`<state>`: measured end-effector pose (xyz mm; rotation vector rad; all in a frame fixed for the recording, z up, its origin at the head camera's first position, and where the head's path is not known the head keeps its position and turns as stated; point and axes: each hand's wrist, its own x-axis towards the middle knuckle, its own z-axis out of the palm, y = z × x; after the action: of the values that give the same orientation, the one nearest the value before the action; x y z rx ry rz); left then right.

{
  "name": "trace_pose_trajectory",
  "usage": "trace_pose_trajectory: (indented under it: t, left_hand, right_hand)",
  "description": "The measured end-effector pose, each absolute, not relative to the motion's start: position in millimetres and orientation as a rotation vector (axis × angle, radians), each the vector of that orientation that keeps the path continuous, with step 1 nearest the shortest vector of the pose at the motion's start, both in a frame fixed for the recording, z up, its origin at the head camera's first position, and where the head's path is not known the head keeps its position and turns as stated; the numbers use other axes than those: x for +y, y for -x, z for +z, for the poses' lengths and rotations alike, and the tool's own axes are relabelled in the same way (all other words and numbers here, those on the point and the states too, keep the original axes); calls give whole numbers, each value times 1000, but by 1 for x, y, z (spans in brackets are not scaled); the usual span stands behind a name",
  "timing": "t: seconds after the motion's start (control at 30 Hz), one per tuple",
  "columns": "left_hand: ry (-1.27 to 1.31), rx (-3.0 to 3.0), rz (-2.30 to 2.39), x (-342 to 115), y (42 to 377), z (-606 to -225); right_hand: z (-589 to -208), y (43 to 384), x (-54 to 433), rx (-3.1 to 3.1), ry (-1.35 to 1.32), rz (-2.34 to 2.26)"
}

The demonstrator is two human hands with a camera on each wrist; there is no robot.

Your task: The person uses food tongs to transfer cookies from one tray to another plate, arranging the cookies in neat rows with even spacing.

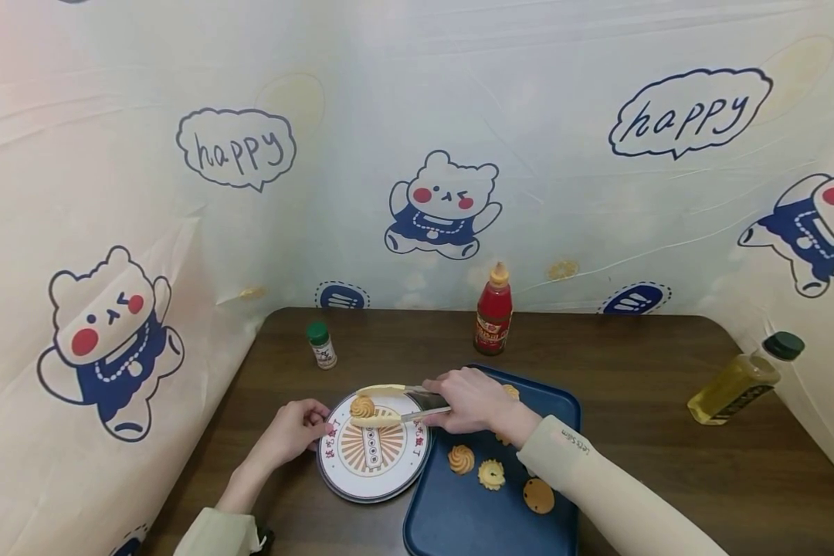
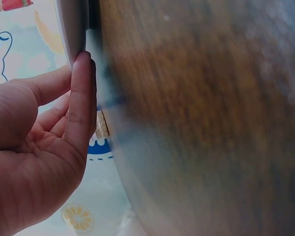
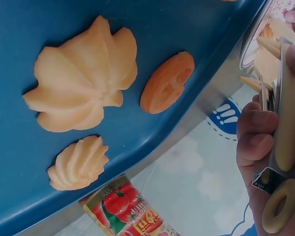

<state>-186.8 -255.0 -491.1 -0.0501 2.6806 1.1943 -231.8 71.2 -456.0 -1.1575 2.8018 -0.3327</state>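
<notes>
My right hand (image 1: 469, 398) grips a pair of food tongs (image 1: 413, 415) with cream-coloured tips, reaching left across the tray. Between the tips is a swirled cookie (image 1: 363, 407), over the upper left part of a white plate (image 1: 371, 483) with a printed sunburst. A second plate rim shows just beneath. My left hand (image 1: 295, 432) pinches the plate's left edge, thumb near the rim. In the left wrist view, the fingertips meet the plate's edge (image 2: 71, 34). The right wrist view shows the tongs' metal arm and ring (image 3: 281, 206) along the palm.
A blue tray (image 1: 493, 529) right of the plate carries several cookies, among them a swirled one (image 1: 461, 459), a flower-shaped one (image 1: 491, 475) and a round one (image 1: 538, 496). Behind stand a red sauce bottle (image 1: 493, 316) and a green-capped shaker (image 1: 322, 347). An oil bottle (image 1: 733, 386) stands right.
</notes>
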Motion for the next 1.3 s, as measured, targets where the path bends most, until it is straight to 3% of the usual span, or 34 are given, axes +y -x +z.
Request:
trace_pose_trajectory:
  t: [0.63,1.3]
  left_hand:
    - [42,2679,1234,-254,187,-491]
    - [51,2680,1211,-256,187,-493]
  right_hand:
    - [-438,226,97,2817,1102,-461]
    - [-423,214,198,3005,1015,-545]
